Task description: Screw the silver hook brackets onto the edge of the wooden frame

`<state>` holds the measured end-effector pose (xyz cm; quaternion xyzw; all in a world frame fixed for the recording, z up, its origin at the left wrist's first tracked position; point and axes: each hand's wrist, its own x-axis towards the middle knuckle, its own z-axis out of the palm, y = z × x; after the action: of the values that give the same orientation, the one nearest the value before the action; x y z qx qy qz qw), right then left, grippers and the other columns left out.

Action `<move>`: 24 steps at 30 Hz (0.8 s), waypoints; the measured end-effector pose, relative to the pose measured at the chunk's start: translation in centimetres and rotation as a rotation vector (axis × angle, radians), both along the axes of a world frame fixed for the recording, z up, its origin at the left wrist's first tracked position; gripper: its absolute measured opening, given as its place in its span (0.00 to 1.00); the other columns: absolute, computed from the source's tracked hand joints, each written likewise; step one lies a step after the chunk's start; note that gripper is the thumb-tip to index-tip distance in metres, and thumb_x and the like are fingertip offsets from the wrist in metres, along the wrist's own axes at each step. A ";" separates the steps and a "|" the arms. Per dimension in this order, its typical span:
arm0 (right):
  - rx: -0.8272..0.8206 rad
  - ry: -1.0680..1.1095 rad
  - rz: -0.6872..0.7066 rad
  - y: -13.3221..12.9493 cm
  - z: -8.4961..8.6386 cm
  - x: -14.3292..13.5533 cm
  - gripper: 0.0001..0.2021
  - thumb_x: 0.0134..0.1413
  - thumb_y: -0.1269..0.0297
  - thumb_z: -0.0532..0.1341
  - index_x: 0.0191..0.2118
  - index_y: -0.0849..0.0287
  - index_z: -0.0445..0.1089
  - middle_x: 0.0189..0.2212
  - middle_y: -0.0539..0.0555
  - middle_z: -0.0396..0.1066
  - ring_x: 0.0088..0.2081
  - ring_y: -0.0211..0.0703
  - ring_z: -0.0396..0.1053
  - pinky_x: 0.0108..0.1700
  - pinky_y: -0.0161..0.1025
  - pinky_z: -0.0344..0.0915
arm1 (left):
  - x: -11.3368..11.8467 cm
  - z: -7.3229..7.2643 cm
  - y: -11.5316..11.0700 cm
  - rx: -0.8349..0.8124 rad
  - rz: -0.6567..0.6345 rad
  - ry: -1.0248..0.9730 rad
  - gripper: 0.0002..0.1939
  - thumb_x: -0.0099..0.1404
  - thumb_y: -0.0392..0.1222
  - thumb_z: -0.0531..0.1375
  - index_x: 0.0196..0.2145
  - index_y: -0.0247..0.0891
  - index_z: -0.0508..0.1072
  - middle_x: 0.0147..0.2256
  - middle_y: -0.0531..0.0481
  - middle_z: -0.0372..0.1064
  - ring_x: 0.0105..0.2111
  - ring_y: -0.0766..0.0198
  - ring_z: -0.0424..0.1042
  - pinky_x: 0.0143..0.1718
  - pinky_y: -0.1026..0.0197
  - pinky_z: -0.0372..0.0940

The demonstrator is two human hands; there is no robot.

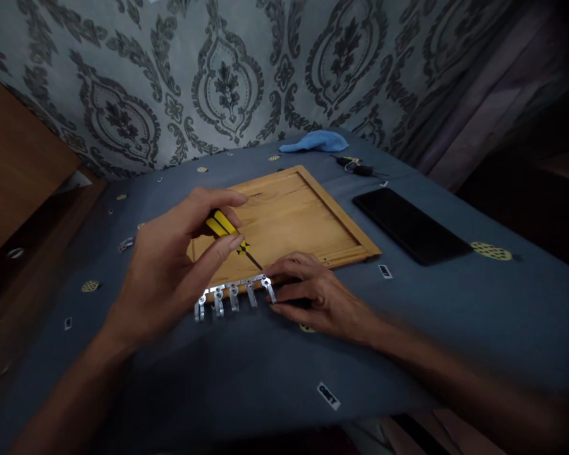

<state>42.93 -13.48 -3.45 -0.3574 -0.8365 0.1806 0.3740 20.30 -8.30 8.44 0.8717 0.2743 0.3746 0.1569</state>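
Note:
My left hand [171, 259] is closed loosely around the yellow and black handle of a screwdriver [226, 229]. Its dark shaft slants down to the right, with the tip at the rightmost metal hook [268, 287]. That hook sits at the near edge of a framed wooden board [284, 221], which lies flat. Fingers of my right hand [322, 294] steady this hook and the board's edge beside it, partly hiding the edge. Several more silver hooks [234, 297] hang along a metal strip on the same edge, left of it.
A dark phone [412, 225] lies right of the board. Behind are keys [355, 166] and a blue cloth [315, 141]. A loose metal piece [126, 244] rests at the left on the blue patterned tablecloth [246, 379]. A patterned wall [227, 82] borders the back.

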 end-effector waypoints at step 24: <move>0.019 0.000 0.006 0.0 0.0 0.0 0.05 0.63 0.64 0.68 0.40 0.57 0.81 0.48 0.59 0.78 0.50 0.52 0.72 0.51 0.53 0.68 | 1.1 -1.1 -0.3 0.249 -0.038 0.267 0.13 0.73 0.35 0.59 0.55 0.36 0.70 0.47 0.45 0.77 0.47 0.60 0.77 0.49 0.61 0.72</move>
<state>42.92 -13.47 -3.48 -0.3513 -0.8392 0.1739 0.3770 21.41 -8.55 7.33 0.9313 0.2278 0.2838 0.0170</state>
